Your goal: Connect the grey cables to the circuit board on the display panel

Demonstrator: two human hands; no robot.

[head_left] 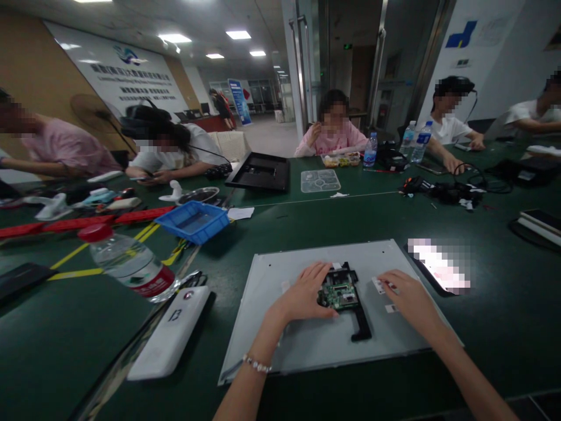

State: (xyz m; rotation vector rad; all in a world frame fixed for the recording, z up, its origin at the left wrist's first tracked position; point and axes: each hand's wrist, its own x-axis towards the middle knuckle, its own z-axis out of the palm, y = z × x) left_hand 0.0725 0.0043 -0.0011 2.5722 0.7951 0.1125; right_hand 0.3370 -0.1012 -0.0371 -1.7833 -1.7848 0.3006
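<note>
A green circuit board point(340, 296) sits in a black plastic frame point(363, 324) on a white panel point(263, 304). My left hand point(303, 295) lies over the frame's left side, fingers stretched out toward its top and the thumb spread along the board's lower edge. To the right of the frame, my right hand point(407, 298) has its fingertips pinched together at a small white piece point(377, 285) with dark marks. What the pinch holds is too small to tell. Just below those fingertips, a second small white piece point(391, 308) lies on the panel.
A lit phone point(438, 266) lies right of the panel. On the left are a white power bank-like device point(170, 333), a tilted water bottle point(131, 263) and a blue tray point(193, 221). A black tray point(260, 173) and clear lid point(319, 181) lie farther back. Several people sit around the table.
</note>
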